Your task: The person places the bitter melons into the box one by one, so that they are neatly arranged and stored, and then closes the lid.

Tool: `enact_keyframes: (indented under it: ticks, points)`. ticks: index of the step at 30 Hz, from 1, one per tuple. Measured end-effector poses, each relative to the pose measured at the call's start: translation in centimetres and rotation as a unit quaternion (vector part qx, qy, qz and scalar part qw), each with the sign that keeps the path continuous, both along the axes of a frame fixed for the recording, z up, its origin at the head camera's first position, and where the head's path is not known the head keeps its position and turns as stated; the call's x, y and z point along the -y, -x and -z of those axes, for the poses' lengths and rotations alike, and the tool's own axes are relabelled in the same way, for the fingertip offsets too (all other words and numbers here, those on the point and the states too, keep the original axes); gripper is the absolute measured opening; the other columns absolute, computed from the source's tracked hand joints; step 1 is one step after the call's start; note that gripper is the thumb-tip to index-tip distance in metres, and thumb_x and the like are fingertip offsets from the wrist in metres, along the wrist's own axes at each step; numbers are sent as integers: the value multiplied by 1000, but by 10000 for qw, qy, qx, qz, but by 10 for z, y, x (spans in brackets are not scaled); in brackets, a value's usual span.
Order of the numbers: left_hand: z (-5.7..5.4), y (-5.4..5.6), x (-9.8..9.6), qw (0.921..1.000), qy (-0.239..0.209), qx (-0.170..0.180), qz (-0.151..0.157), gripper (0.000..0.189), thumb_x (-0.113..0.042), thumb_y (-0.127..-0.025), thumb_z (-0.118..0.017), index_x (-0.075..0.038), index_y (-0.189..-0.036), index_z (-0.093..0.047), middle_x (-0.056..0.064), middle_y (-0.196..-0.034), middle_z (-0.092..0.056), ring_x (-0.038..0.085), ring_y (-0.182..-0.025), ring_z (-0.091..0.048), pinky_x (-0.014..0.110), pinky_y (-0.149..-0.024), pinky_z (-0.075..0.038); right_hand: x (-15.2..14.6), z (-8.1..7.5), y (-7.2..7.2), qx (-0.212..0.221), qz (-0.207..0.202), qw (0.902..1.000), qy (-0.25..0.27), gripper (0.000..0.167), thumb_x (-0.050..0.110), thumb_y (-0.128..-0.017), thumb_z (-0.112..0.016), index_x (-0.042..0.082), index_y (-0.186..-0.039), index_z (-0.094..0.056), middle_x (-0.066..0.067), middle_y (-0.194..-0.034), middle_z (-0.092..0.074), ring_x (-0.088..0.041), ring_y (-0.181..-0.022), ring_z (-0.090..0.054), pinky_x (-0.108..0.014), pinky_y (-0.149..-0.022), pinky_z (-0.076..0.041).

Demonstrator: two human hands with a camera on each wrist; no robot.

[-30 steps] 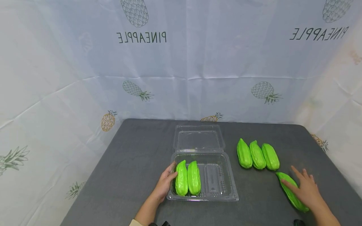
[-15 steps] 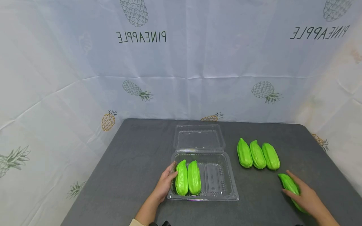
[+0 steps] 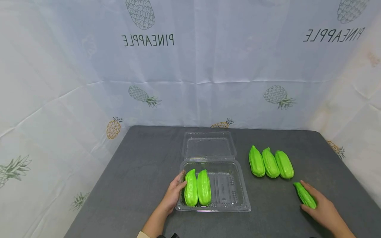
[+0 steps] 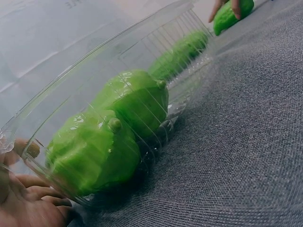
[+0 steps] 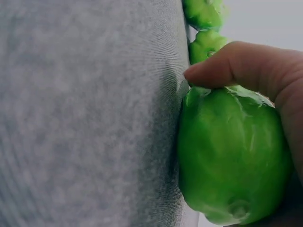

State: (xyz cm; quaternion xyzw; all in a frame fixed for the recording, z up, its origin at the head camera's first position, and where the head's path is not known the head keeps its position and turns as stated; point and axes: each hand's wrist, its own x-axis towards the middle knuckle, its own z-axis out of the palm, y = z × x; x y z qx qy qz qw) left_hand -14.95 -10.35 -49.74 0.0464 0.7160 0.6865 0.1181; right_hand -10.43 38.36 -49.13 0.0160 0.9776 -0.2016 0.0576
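My left hand (image 3: 173, 192) grips the left wall of a clear plastic clamshell box (image 3: 227, 207), its thumb over the rim. Two glossy green ribbed gourds lie side by side in the box, the left gourd (image 3: 191, 188) near my thumb and the right gourd (image 3: 204, 187) beside it. Off to the right, my right hand (image 3: 322, 208) holds another green gourd (image 3: 305, 195) between thumb and fingers, its lower end covered by the hand. In the right wrist view this gourd (image 5: 232, 156) fills the palm, close over the grey cloth.
Three more green gourds (image 3: 271, 163) lie in a row right of the box. The box's clear lid (image 3: 209, 146) is folded back behind it. A grey table (image 3: 143, 172) carries everything, with a pineapple-print curtain (image 3: 196, 66) around its back and sides.
My right hand, spread over the slanted gourd a second ago, has closed around it and turned it slightly. The left hand and the box stay in place.
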Motion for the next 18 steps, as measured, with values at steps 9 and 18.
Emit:
enact_keyframes:
  ticks: [9, 18]
  points:
    - [0, -2, 0, 10000, -59, -43, 21, 59, -15, -98, -40, 10, -145, -14, 25, -153, -14, 39, -143, -6, 53, -116, -7, 2, -1, -4, -156, 6, 9997, 200, 88, 20, -78, -72, -2, -145, -20, -43, -133, -31, -61, -113, -34, -68, -82, -36]
    - [2, 0, 1, 10000, 28, -53, 2, 59, -16, -98, -40, 10, -145, -14, 25, -153, -15, 39, -143, -7, 53, -116, -7, 8, -9, -4, -130, 905, 9956, 221, 82, 26, -81, -67, -2, -144, -23, -45, -129, -32, -59, -104, -43, -56, -69, -43]
